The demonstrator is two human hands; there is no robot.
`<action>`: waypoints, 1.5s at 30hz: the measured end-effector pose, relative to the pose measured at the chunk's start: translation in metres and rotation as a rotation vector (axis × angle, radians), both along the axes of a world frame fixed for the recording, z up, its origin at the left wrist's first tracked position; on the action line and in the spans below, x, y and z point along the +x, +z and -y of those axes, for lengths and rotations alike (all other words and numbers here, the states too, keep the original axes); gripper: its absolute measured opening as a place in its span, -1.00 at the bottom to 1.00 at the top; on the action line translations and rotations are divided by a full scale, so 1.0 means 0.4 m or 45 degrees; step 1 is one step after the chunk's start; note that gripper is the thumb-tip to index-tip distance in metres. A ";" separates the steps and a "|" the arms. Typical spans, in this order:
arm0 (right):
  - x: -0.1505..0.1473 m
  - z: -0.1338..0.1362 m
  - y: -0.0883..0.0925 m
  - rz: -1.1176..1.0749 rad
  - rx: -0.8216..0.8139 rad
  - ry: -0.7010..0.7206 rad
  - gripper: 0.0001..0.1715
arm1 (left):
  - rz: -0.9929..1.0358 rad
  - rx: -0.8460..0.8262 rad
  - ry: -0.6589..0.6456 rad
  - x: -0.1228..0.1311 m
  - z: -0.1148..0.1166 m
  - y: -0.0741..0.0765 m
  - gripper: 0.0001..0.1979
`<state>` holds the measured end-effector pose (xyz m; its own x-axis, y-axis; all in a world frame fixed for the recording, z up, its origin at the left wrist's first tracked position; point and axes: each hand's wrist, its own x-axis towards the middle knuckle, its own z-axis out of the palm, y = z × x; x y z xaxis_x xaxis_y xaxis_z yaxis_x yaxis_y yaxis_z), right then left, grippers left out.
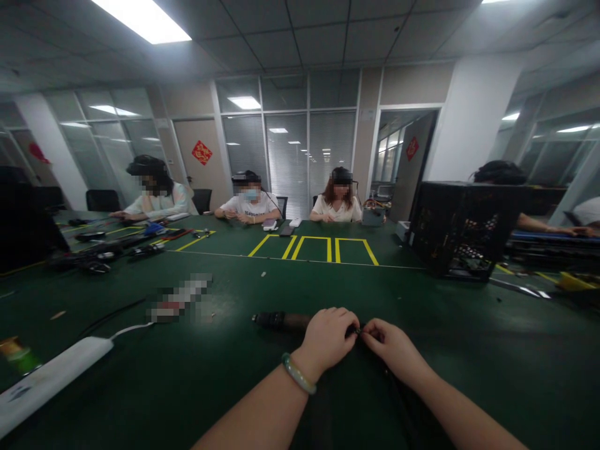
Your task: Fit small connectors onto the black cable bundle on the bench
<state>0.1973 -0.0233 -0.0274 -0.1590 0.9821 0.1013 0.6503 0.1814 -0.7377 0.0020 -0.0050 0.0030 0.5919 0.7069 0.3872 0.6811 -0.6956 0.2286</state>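
on the near edge of the dark green mat-covered table, a slim dark cable-like part is pinched between the person's two hands, where their fingertips meet. the left hand is curled over it, knuckles up, with a pale green bangle on the wrist; the right hand grips the same small part from the other side, thumb and forefinger closed on it. what exactly the part is cannot be told, as it is mostly hidden by the fingers. just left of the left hand, touching the mat, lies a dark cylindrical handle-shaped tool, its end passing behind the knuckles. further left of the hands a long white power strip rests with its white cord running toward the middle of the table. beyond the hands, yellow tape rectangles mark the mat. right of those, a black slotted plastic crate stands on the table. on the far side three seated people in light tops work, and another person's arm reaches in behind the crate.
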 end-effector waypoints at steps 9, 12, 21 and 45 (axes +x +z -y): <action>-0.008 0.014 0.021 -0.001 0.044 -0.012 -0.73 | -0.003 0.026 -0.012 -0.002 0.022 0.010 -0.89; -0.006 0.016 0.017 -0.002 0.065 -0.025 -0.72 | 0.007 0.042 -0.024 -0.006 0.029 0.013 -0.88; -0.004 0.018 0.022 0.011 0.034 -0.031 -0.71 | 0.002 0.013 -0.021 -0.006 0.029 0.017 -0.90; -0.021 -0.007 0.031 0.250 -0.009 -0.129 -0.71 | 0.030 -0.054 -0.002 -0.006 0.002 0.004 -0.93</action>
